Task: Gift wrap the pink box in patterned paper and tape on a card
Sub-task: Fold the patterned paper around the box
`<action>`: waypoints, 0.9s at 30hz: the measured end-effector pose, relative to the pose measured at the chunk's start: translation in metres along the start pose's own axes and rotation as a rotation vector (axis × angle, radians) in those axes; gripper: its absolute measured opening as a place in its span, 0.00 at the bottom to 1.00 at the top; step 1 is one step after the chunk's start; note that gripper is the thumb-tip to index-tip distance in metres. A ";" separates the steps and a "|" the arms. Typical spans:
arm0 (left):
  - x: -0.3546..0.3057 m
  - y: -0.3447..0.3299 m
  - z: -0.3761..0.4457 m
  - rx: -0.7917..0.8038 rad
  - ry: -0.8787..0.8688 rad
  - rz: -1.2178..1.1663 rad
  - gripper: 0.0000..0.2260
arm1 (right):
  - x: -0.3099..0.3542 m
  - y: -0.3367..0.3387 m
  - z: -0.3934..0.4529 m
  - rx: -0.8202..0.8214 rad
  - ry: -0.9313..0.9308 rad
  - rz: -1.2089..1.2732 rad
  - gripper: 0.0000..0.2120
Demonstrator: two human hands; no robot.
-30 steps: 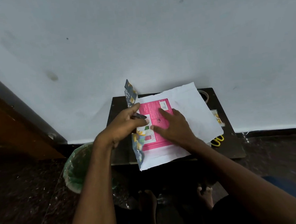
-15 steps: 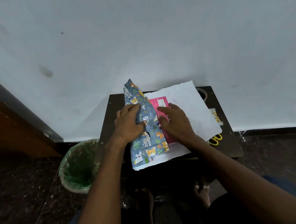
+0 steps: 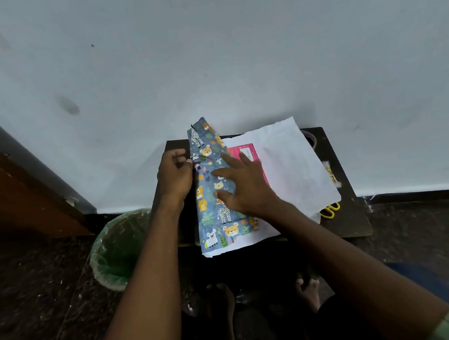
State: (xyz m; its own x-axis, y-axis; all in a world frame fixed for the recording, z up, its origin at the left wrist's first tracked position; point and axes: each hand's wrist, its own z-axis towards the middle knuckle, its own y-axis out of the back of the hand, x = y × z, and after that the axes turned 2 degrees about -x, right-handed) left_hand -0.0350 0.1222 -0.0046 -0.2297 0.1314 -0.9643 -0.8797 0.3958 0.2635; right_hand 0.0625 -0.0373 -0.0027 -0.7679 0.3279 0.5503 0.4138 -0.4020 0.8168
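1. Risk, flap spring-back: the folded flap of the paper (image 3: 214, 187) is held down only by the right hand (image 3: 243, 187). If that hand lifts before tape is applied, the flap will probably reopen toward 9 o'clock.
2. Risk, skewed fold: the flap runs at a slant, narrow at 12 o'clock and wide at 6 o'clock. Creasing it this way would likely leave a crooked seam and uneven cover over the box (image 3: 243, 151).
3. Risk, box shift: pressure directed toward 3 o'clock could slide the box on the smooth white underside of the sheet, off centre.
4. Risk, reach: the scissors (image 3: 330, 210) lie at 4 o'clock of the sheet, partly under its edge. A tape roll cannot be identified with certainty. Reaching there frees one hand from the fold.
5. Box location: on the table (image 3: 351, 220), on the sheet, mostly covered; a pink strip shows at 1 o'clock of the right hand.
6. Left hand (image 3: 175, 171): at 9 o'clock of the flap, fingers curled, thumb and fingertips pinching the folded edge.
7. Right hand: flat, fingers spread, palm down, pressing the flap onto the box; grasping nothing.
8. Bin (image 3: 116, 251): on the floor at 8 o'clock of the table, clear of the work.
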 end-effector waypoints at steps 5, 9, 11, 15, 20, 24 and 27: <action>0.007 -0.007 0.019 0.071 0.066 -0.068 0.11 | 0.005 0.007 -0.003 0.039 -0.104 0.040 0.25; 0.009 -0.008 0.035 0.062 0.023 -0.032 0.11 | 0.011 0.003 0.003 0.032 -0.047 0.013 0.24; 0.005 -0.005 0.046 0.079 -0.019 0.014 0.11 | 0.014 0.001 0.006 0.058 -0.017 0.043 0.25; -0.001 0.001 0.076 0.217 -0.104 0.179 0.13 | 0.017 0.001 0.006 0.113 -0.055 0.048 0.26; -0.011 -0.007 0.101 0.369 -0.118 0.276 0.09 | 0.018 0.010 0.008 0.160 -0.125 0.018 0.25; -0.006 -0.018 0.120 0.270 -0.096 0.335 0.18 | 0.016 0.013 0.009 0.178 -0.125 0.030 0.26; -0.005 -0.025 0.126 0.095 -0.012 0.411 0.18 | 0.012 0.015 0.008 0.137 -0.117 0.056 0.23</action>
State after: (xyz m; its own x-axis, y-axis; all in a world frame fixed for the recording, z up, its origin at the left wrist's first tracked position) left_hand 0.0404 0.2262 -0.0033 -0.5479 0.3064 -0.7784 -0.6736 0.3902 0.6277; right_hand 0.0631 -0.0328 0.0174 -0.6829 0.4085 0.6056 0.5230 -0.3053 0.7958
